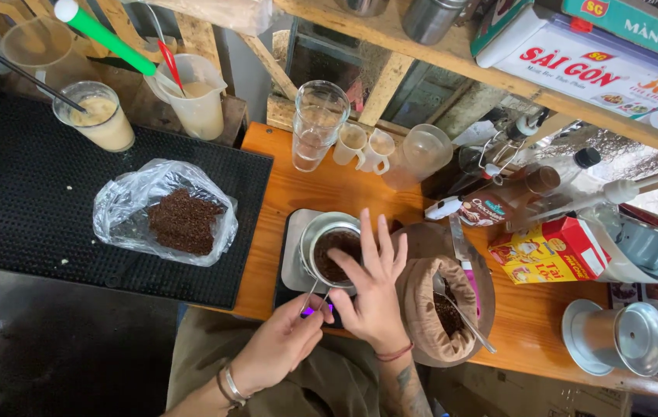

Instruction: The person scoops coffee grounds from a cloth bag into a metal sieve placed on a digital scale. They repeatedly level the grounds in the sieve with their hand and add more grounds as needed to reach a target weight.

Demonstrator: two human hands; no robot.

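A round metal filter cup (329,249) holding dark coffee grounds sits on a small grey scale (292,259) on the wooden counter (306,185). My left hand (278,347), with bracelets on the wrist, pinches a thin metal handle (312,297) at the cup's near edge. My right hand (371,289) hovers over the cup's right side with fingers spread, the fingertips at its rim. Just right of that hand, a brown cloth bag (431,313) of grounds with a metal spoon (464,313) in it rests on a round tray.
A clear plastic bag of ground coffee (178,220) lies on the black rubber mat (27,208). Behind stand a milky drink (97,116), a plastic jug (193,96), a glass (315,127) and small cups (363,147). Bottles, a carton (549,251) and a metal filter (622,336) crowd the right.
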